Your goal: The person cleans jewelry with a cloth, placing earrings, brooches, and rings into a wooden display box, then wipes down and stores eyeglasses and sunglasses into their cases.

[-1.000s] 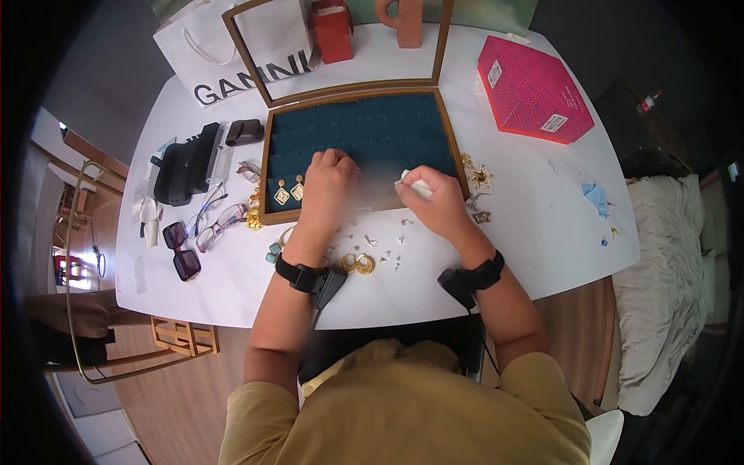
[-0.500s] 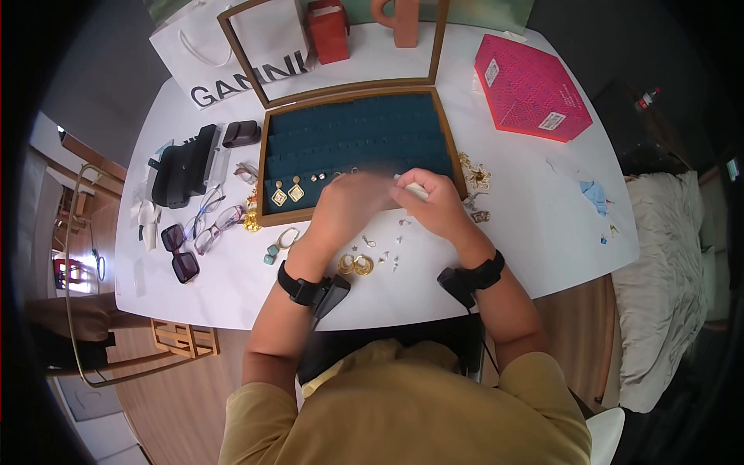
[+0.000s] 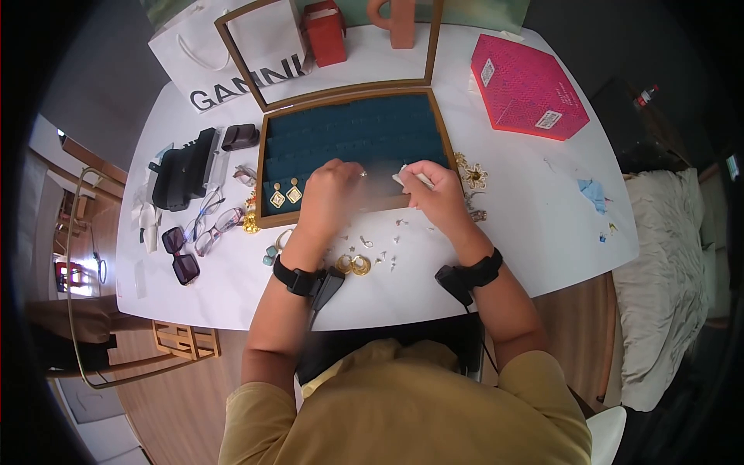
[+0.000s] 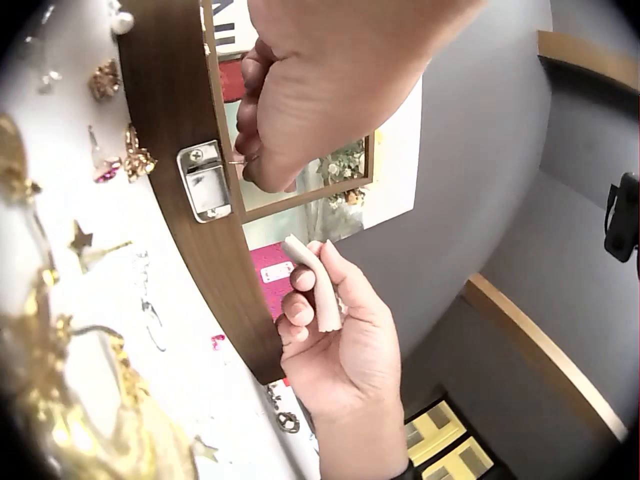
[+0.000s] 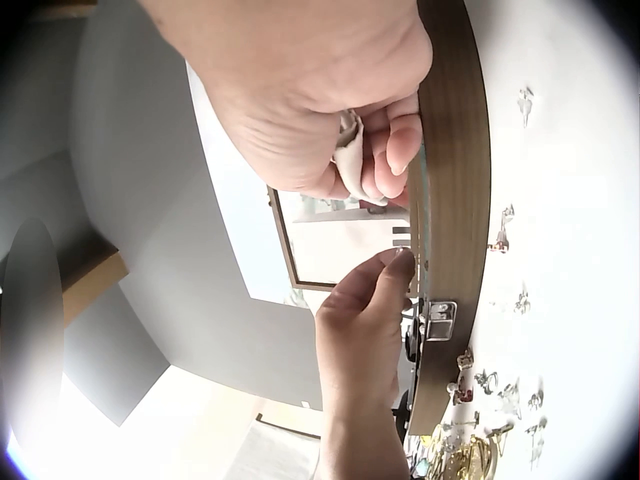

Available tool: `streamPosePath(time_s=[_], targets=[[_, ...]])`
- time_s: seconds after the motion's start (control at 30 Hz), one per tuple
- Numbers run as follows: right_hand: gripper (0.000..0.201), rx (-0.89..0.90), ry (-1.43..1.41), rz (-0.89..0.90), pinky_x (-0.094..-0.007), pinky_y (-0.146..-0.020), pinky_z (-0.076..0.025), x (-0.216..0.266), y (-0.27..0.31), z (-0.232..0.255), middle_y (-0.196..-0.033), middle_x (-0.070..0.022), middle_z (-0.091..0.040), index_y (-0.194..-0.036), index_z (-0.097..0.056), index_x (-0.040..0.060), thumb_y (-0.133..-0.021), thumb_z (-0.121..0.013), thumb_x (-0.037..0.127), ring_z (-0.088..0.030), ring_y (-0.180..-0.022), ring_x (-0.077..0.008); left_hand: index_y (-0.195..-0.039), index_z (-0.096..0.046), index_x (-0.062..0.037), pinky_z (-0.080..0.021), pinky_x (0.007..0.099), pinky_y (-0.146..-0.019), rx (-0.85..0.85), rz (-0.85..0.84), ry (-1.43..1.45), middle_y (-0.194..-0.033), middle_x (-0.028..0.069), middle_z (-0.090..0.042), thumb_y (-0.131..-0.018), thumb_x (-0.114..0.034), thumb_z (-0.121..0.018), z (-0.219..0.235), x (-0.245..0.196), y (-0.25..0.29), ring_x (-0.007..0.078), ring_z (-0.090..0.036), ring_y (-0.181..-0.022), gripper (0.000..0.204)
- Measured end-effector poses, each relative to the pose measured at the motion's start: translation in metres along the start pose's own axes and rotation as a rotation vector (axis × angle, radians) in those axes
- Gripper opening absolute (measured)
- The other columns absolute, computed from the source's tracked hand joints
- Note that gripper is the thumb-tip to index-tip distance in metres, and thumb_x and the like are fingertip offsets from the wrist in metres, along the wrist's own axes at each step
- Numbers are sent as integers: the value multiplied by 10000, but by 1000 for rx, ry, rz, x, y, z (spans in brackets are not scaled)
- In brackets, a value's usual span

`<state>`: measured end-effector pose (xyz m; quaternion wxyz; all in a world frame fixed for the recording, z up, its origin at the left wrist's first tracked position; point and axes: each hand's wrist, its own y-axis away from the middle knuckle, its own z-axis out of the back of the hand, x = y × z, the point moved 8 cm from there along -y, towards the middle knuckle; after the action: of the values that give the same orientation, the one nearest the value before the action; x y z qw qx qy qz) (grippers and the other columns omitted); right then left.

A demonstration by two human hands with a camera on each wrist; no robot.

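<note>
My left hand [image 3: 327,198] is over the front of the jewelry box [image 3: 267,155], its thumb and fingers pinching a small earring. In the left wrist view a thin pin [image 4: 238,161] pokes out from the fingertips. Right of it, my right hand [image 3: 438,198] holds a folded off-white cloth [image 5: 349,165] between thumb and curled fingers. Dark teal ridged padding [image 3: 356,124] lines the box. Two gold diamond-shaped drop earrings [image 3: 285,193] hang at its left front; the left hand hides the padding beside them.
Small earrings [image 3: 380,252] and gold hoops [image 3: 353,265] lie before the box. Glasses [image 3: 218,231], sunglasses [image 3: 182,256] and a black case [image 3: 186,170] are at left. Gold jewelry [image 3: 474,177] lies right of the box, a pink box [image 3: 527,89] farther back. The glass lid [image 3: 337,98] stands open.
My left hand went right to the cloth half a second ago, showing small earrings in the box, and is now back left over them. My right hand stays nearly in place with the cloth.
</note>
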<state>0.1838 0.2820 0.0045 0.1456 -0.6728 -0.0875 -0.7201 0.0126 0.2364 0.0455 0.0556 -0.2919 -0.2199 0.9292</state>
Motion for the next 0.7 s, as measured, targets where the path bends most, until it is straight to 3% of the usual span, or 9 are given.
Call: streamPosePath(time_s=[0.3,0.4,0.47,0.57,0.7], targets=[[192,44,-24,-9,-220,-520,-474,-3,-1,0,-722,-6,-617,-932,-667,7,-886,-661,193,-551,-588,-58,-894,-712,-37,-530,359,-670,106,-136,-212,-827,109,-638,-725,-71,-733,-18,-8,-11,269,-648,-752,174],[166,41,-30,12,-190,-521,-430,0,0,-1,-724,1,-618,-934,-660,20,-899,-649,181,-532,-556,-41,-919,-711,-47,-531,366,-689,49,-18,-96,-846,112,-630,-730,-76,-739,-9,-3,-9,278,-643,-761,194],[164,42,-19,4,-191,-523,-427,1,1,-1,-720,6,-614,-929,-661,16,-897,-649,176,-530,-557,-39,-934,-711,-51,-530,367,-697,49,-13,-66,-850,111,-624,-733,-77,-741,-10,-2,-9,282,-640,-767,205],[211,43,-1,31,-238,-517,-502,0,0,0,-712,-7,-615,-932,-667,-6,-883,-668,199,-552,-597,-59,-937,-711,-52,-526,364,-699,50,-74,-39,-849,111,-617,-735,-81,-744,-15,-1,-9,284,-637,-775,207],[208,40,6,30,-236,-515,-498,0,-1,0,-703,-3,-614,-926,-667,-6,-883,-668,197,-552,-596,-57,-929,-712,-51,-519,363,-691,78,-75,-42,-841,106,-609,-738,-79,-740,-18,-1,-9,285,-632,-781,195]])
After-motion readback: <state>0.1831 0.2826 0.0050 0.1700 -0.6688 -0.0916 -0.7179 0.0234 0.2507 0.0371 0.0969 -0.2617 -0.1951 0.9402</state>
